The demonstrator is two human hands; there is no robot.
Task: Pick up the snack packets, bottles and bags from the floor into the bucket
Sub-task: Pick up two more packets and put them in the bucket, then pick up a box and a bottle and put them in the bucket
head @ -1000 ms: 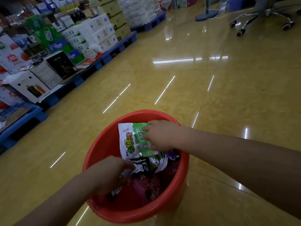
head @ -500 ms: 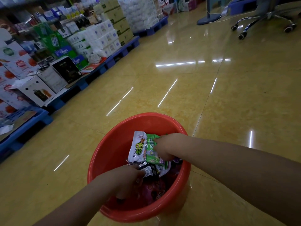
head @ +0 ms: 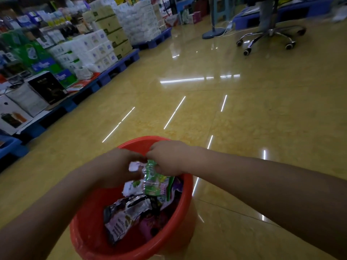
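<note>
A: Where do we have the hands?
B: Both over the far half of the red bucket, close together, knuckles almost touching. Our right hand pinches the top edge of the green packet. Our left hand has its fingers curled at the top of the white packet next to it. It's blurred there, but we read it as a grip.
A: Packet orientation?
B: Both hang from the hands. The long axis runs from near the far rim down into the bucket, top edge at the fingers, lower end pointing at the pile. Green sits right of white. They touch or overlap; we can't separate the edges.
A: What's already in?
B: We see a silver-and-black packet on top of the pile, crumpled, its long axis slanting from lower left up to the right. There's a magenta packet under it and a purple one against the right wall.
A: Bucket?
B: Upright on the glossy yellow floor.
A: Surroundings?
B: Blue pallets along the left carry stacked cartons. A chair base on casters sits far right, with a fan stand foot just left of it.
</note>
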